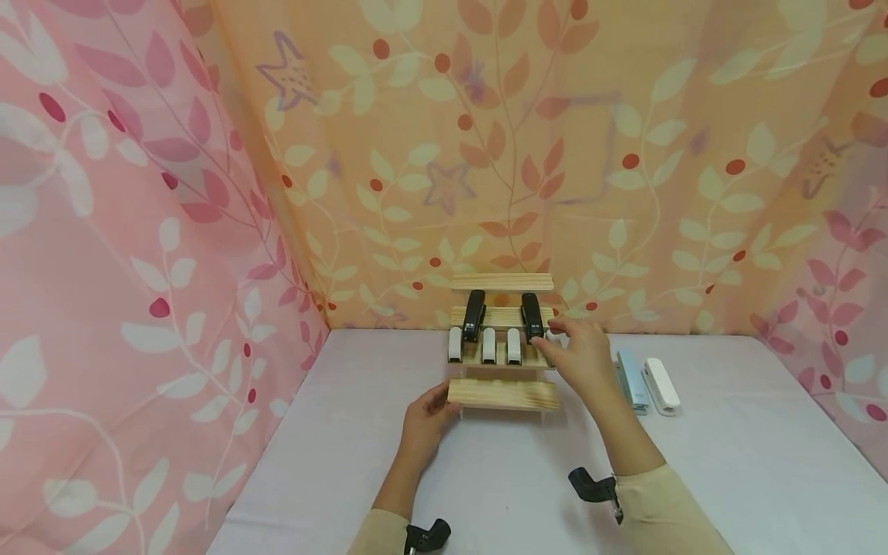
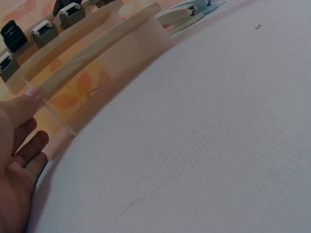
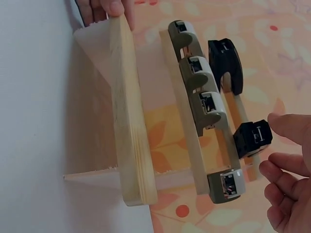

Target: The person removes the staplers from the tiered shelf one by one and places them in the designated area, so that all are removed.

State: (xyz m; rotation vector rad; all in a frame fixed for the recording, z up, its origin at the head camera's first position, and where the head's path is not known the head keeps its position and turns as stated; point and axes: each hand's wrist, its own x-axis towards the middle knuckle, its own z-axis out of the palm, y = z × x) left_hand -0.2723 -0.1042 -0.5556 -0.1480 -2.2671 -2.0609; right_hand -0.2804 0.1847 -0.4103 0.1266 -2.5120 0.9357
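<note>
- At far left, the left hand (image 1: 423,420) pinches the end of the lowest board (image 1: 502,395), thumb and a finger on the wood; in the left-wrist view we see its other fingers loosely curled below.
- The stepped rack (image 1: 502,281), to which this board belongs, stands on the white table (image 1: 312,432). We judge its boards stiff and its translucent side panel (image 3: 99,53) the more fragile part, so the board ends offer the safer hold.
- Along the second board (image 3: 194,155) we count four white-topped staplers (image 1: 489,345), the rightmost partly hidden by the right hand in the head view.
- Behind them, on the third board (image 1: 502,316), the left black stapler (image 1: 474,314) stands well apart from its twin.
- That twin, the right black stapler (image 1: 531,314), sits towards the right end of the same board. We expect a rigid, compact body, somewhat heavy for its bulk, with a smooth and perhaps slippery casing; a pinch across both flanks should serve better than lifting by the hinged top.
- The right hand (image 1: 583,354) is at its near end, thumb and fingers parted; whether the tips touch the casing we cannot tell.
- At far right, the light blue stapler (image 1: 632,384) and the loose white stapler (image 1: 662,387) lie side by side on the table.
</note>
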